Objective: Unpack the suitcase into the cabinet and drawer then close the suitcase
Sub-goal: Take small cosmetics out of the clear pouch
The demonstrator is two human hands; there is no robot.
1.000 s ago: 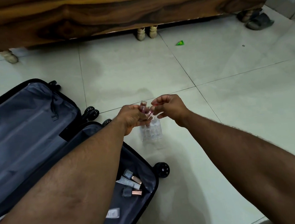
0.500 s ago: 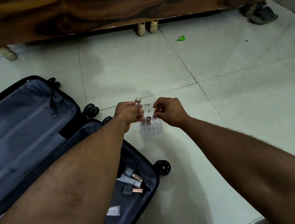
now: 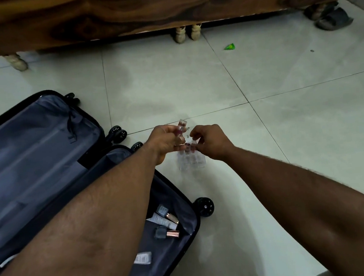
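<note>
Nearest the camera, two bare forearms reach forward from the bottom corners and converge toward the middle of the floor. Under the left forearm lies one open black suitcase (image 3: 48,161) with a grey lining, both halves flat on the tiles; four of its wheels show. In its near half are loose cosmetics: three small bottles with rose-gold caps (image 3: 166,223) clustered together, one flat white sachet (image 3: 143,258) nearer still, and a bit of another item at the bottom edge (too cut off to identify).

Beyond the suitcase's corner, one clear plastic organiser (image 3: 191,160) with small compartments stands on the floor, just beside the suitcase. The left hand (image 3: 166,142) hovers at its left edge, knuckles up, thumb and fingers curled and pinching one clear-capped lipstick (image 3: 180,127), which points up and away. The right hand (image 3: 209,140) is at the organiser's far right, wrist bent down, its fingers curled onto a second lipstick (image 3: 193,146) standing in the organiser's back row. How many other tubes sit in that row I cannot tell.

Farther off on the pale tiled floor (image 3: 285,129) lies one green scrap (image 3: 229,46). At the back runs a dark wooden furniture piece (image 3: 166,6) on pale turned legs, four visible, with a grey slipper (image 3: 333,20) at its right end.
</note>
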